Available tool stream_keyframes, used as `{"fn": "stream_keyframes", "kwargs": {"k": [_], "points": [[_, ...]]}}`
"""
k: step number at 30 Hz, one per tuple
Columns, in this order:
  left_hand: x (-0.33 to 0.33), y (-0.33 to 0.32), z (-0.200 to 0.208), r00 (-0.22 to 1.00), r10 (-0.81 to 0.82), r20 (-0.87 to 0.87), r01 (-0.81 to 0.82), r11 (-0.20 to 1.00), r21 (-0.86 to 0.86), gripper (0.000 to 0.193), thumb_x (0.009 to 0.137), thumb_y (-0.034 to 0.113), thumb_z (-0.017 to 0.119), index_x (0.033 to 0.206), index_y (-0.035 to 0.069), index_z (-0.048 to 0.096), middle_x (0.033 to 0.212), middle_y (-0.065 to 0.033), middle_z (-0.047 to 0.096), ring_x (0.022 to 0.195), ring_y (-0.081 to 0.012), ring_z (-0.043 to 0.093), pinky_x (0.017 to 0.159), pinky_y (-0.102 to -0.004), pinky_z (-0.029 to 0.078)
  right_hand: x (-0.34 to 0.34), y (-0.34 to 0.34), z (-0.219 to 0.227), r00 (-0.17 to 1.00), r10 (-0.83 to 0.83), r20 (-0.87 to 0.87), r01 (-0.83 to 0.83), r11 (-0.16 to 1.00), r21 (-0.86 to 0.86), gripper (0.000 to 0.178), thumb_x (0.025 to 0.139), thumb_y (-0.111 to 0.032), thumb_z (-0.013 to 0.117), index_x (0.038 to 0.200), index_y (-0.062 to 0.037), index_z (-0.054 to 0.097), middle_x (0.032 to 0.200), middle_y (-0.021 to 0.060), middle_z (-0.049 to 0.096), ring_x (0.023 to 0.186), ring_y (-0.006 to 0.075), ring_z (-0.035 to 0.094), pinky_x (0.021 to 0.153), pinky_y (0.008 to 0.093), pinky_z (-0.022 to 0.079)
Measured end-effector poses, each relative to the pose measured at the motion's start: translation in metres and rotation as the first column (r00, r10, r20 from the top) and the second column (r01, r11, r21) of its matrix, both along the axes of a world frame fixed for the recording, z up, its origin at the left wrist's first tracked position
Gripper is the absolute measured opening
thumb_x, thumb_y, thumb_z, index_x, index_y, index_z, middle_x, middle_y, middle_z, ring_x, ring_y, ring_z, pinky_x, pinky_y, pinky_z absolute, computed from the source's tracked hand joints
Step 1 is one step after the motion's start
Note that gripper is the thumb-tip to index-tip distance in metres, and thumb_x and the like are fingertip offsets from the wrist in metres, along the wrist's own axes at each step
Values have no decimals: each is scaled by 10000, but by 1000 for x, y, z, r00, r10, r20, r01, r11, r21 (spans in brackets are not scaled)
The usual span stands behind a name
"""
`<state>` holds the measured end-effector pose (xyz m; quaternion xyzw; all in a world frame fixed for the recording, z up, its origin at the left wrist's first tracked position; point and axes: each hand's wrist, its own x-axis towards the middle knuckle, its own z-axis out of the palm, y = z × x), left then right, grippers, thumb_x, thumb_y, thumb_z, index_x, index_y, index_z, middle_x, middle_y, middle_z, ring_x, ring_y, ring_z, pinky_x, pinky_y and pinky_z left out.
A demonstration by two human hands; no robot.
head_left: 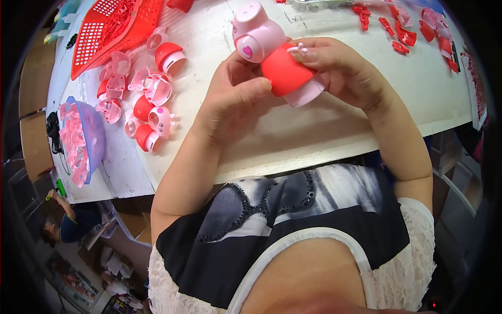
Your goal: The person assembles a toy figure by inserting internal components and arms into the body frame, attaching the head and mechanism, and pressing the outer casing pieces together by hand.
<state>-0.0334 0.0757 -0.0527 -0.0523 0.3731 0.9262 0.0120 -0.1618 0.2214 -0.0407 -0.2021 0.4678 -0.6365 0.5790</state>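
Note:
A pink and red plastic pig figure (287,70) is held up between my two hands, above the table's near part. Its pink head, with a round snout and a darker pink cheek spot, tilts to the upper left. The red body and pale pink base slant down to the right. My left hand (234,86) grips the figure's left side, thumb pressed on the lower red edge. On the other side my right hand (342,68) wraps the body, its thumb by a small pink arm piece (297,49). The fingers behind the figure are partly hidden.
Several pig shell parts (158,90) lie on the table to the left. Beyond them stands a red perforated basket (94,39) of red pieces. A blue bowl (95,138) holds pink pieces at the left edge. Small red parts (405,36) are scattered far right. Another person (76,222) is at lower left.

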Motion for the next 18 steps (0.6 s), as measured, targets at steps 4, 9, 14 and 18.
{"fn": "stream_keyframes", "kwargs": {"k": [4, 9, 14, 18], "points": [[-7, -1, -1, 989, 137, -53, -145, 973, -178, 565, 693, 109, 681, 1183, -34, 437, 1073, -136, 550, 997, -226, 548, 864, -338, 453, 4, -2, -4, 988, -155, -21, 155, 988, -28, 391, 823, -290, 595, 1082, 0, 552, 981, 71, 597, 882, 123, 588, 789, 257, 470], [-6, -6, -6, 979, 204, -4, -198, 946, -258, 531, 677, 92, 698, 1143, -21, 470, 1059, -134, 555, 936, -207, 573, 786, -295, 481, 16, -4, -5, 867, -289, -405, 202, 949, -244, 429, 742, -189, 710, 1082, 8, 539, 1009, 85, 588, 899, 142, 590, 786, 259, 488], [-6, -5, -13, 961, 271, -60, -276, 903, -331, 549, 665, 91, 723, 1144, -2, 471, 1055, -123, 556, 880, -192, 591, 701, -252, 492, 15, -4, -14, 673, -308, -673, 155, 948, -279, 478, 714, -108, 716, 1120, 20, 499, 1057, 84, 564, 943, 154, 561, 816, 274, 468], [-6, -5, -18, 969, 242, -56, -247, 919, -308, 579, 671, 159, 733, 1160, 5, 462, 1059, -116, 555, 917, -198, 578, 769, -273, 479, 16, -5, -19, 622, -332, -709, 150, 939, -309, 441, 719, -171, 730, 1069, 16, 536, 974, 82, 593, 855, 141, 590, 752, 250, 493]]}}
